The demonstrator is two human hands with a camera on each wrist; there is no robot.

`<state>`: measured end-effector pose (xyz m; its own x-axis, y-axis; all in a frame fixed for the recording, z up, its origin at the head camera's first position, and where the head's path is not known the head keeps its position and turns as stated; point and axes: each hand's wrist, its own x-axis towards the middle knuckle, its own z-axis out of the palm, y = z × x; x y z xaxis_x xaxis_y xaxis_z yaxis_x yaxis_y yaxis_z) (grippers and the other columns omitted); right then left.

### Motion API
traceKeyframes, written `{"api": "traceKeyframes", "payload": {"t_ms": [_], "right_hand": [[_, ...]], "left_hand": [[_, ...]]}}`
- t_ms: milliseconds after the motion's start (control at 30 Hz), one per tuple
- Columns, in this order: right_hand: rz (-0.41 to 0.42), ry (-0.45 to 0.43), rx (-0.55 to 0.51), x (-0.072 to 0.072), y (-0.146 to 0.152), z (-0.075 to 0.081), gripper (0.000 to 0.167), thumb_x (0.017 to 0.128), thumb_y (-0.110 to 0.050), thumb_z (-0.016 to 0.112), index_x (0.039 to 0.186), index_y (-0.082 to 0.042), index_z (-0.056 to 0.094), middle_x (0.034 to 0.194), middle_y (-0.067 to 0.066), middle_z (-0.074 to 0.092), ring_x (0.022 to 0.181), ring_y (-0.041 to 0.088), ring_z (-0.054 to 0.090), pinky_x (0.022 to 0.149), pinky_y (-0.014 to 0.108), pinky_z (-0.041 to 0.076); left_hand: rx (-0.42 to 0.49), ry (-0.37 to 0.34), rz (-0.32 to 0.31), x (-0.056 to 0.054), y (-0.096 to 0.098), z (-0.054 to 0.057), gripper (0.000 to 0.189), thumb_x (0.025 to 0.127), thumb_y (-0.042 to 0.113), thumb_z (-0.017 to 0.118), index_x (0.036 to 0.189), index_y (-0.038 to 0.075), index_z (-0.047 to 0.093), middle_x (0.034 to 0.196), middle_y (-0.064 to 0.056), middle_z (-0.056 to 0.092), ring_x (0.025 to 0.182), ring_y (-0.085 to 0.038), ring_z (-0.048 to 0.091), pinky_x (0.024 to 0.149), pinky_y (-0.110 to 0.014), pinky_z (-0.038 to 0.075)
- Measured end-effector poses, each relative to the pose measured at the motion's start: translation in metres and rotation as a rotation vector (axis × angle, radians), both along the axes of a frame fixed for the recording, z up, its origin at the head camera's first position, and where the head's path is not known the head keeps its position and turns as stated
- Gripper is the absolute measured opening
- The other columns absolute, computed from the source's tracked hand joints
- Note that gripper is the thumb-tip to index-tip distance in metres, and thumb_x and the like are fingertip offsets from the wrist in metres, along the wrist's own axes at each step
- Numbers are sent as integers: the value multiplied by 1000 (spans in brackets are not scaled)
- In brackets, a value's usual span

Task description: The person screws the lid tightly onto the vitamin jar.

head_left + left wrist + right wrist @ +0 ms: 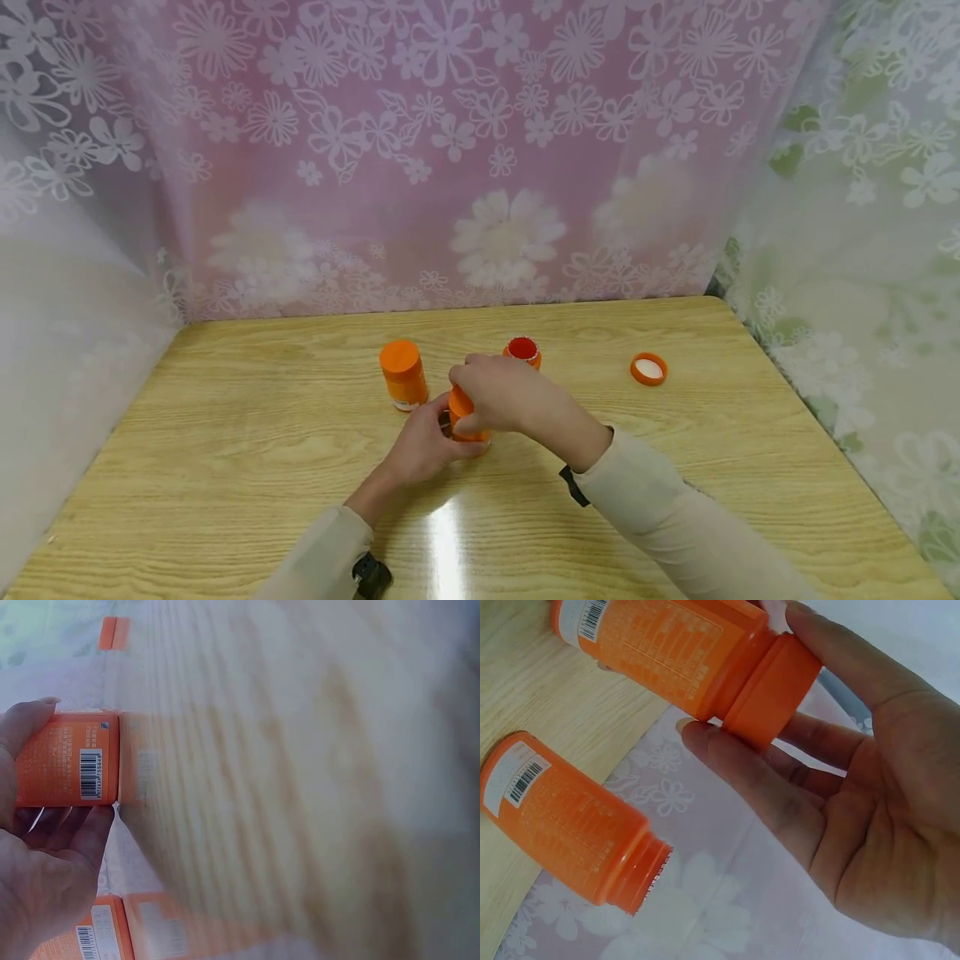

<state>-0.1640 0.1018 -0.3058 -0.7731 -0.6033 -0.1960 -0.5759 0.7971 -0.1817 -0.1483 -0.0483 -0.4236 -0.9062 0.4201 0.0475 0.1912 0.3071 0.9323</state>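
Observation:
Upright on the table stands an orange bottle (465, 425) with a barcode label. My left hand (423, 446) grips its body low down, thumb on one side and fingers on the other, as the left wrist view shows of the bottle (64, 761). From above, my right hand (498, 392) holds the orange cap (772, 694) on this bottle's neck between thumb and fingers. Just behind the right hand is an uncapped orange bottle (522, 348), its neck bare in the right wrist view. A third orange bottle (405, 379), cap on, stands behind the left hand.
A loose orange cap (648, 368) lies inner side up on the right part of the wood-grain table (225, 433). Flowered curtains (480, 167) hang behind the table and along both sides. Each wrist carries a dark strap (371, 575) at the pale sleeve.

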Motion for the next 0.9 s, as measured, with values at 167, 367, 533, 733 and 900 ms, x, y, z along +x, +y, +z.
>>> {"api": "traceKeyframes", "payload": {"t_ms": [167,367,533,733,900], "right_hand": [[11,-17,-23,0,8,-1,43,80,-42,75,111,-16,61,100,-3,57,80,14,57,66,28,48],[207,-85,-125,-9,21,12,43,85,-18,73,126,-17,61,125,-4,56,109,14,54,91,30,44],[293,-160,-140,-13,22,15,37,86,-3,69,119,-19,68,114,-6,62,106,12,55,92,28,43],[224,-119,-85,-9,15,14,32,83,-5,73,112,-18,69,106,-5,59,96,12,54,86,27,44],[128,-56,-37,-1,6,13,23,81,-11,76,102,-15,68,95,-5,57,84,12,53,76,26,47]], "left_hand": [[24,-7,-18,6,1,15,44,80,9,78,119,6,58,103,0,64,87,-16,61,77,-28,51],[-11,-15,15,-2,0,-7,50,78,19,81,122,12,57,108,3,63,94,-14,60,83,-29,50],[4,-2,15,-6,0,-13,53,78,23,82,122,10,56,109,0,62,94,-15,61,83,-31,51],[-7,-2,21,-4,1,-11,49,77,21,82,119,12,58,106,2,63,92,-14,61,80,-28,51],[0,-1,18,2,2,1,44,79,14,80,117,9,59,105,1,63,90,-15,61,79,-27,51]]}}
